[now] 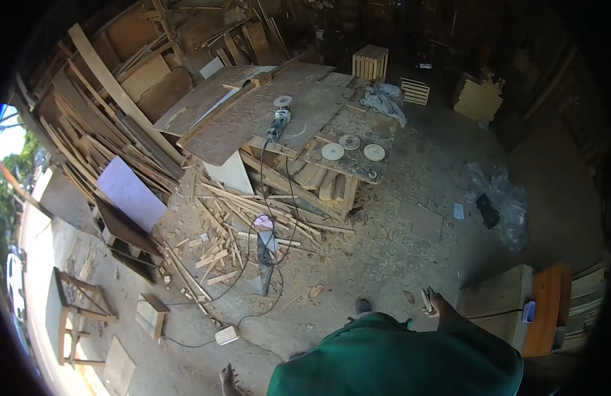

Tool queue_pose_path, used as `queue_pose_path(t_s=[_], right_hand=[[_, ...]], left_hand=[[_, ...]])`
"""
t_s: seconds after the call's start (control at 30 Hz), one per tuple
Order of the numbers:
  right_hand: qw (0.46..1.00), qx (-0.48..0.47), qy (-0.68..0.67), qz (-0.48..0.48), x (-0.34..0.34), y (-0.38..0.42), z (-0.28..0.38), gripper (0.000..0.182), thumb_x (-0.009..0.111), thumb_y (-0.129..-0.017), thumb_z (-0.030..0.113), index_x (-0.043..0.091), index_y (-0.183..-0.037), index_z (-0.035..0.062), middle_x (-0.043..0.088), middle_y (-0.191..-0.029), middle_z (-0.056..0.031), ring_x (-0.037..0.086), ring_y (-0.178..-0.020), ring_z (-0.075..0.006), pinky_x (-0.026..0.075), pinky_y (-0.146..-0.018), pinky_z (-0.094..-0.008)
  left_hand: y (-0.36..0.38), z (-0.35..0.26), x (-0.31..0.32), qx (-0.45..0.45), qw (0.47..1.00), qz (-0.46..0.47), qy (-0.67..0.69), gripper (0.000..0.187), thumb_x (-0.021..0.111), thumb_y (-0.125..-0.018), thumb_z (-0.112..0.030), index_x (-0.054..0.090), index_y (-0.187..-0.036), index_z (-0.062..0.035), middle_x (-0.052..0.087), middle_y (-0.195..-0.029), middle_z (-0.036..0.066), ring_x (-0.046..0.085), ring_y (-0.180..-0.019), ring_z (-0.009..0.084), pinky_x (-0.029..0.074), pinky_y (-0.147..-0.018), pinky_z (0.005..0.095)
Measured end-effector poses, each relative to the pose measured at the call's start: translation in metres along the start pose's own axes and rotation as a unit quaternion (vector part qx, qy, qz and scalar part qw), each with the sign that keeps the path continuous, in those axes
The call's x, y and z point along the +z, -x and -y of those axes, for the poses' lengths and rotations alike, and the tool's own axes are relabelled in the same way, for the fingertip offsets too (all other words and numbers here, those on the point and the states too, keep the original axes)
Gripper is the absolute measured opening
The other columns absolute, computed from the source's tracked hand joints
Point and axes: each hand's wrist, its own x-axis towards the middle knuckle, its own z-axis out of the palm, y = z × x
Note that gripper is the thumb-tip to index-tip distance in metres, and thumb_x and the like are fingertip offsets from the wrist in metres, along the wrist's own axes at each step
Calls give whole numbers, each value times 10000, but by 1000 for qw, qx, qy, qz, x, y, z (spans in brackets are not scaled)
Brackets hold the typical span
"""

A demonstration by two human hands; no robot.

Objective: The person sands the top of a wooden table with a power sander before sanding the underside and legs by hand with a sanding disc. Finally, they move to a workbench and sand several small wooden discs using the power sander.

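My left hand [229,377] hangs low at the bottom edge, its fingers apart and nothing in them. It is nearest to a white power-strip-like box [227,335] on the floor, without touching it. My right hand [438,304] is out to the right of my green garment [397,356]. Its fingers are closed on a small pale, narrow piece [427,299], perhaps wood; its exact kind is too small to tell. Ahead, an angle grinder [277,124] with a disc lies on the large worktable [219,142], its cord running down to the floor.
Round discs [332,152] lie on a lower bench [358,125] beside a grey cloth [384,102]. Wood offcuts [219,218] and a handsaw-like blade [265,264] litter the floor. Boards lean at left near a stool [81,297]. Clear plastic [506,211] and a wooden cabinet [493,297] are at right.
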Motion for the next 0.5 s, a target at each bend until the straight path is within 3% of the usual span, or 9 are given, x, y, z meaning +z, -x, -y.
queue_pose_path(t_s=[0.1,0.27,0.37,0.5], right_hand=[[998,-34,-43,2,-53,-47,44,822,300,-940,743,532,-1320,52,676,-1058,-219,672,-856,-347,522,-872,-541],[981,-133,-141,26,-84,-91,160,724,383,-940,716,575,-1230,81,685,-963,-147,666,-770,-295,526,-819,-516],[964,-211,-155,43,-73,-68,257,648,436,-934,691,597,-1161,105,683,-910,-111,658,-714,-237,539,-735,-457],[944,-295,-141,44,-59,-44,387,538,532,-929,626,634,-1118,133,675,-903,-79,654,-721,-186,529,-652,-361]], left_hand=[[23,-46,85,-11,1000,1,0,703,584,-951,-501,340,-1487,-116,622,-1295,133,648,-1064,368,499,-851,577],[76,-121,180,22,987,89,-133,631,596,-941,-505,460,-1417,-112,639,-1273,117,664,-1036,316,511,-851,543],[77,-167,214,60,978,80,-184,562,610,-928,-527,588,-1295,-101,676,-1194,87,685,-935,247,543,-785,476],[69,-258,247,119,975,67,-178,564,635,-916,-522,608,-1264,-80,699,-1098,83,685,-871,211,546,-674,405]])
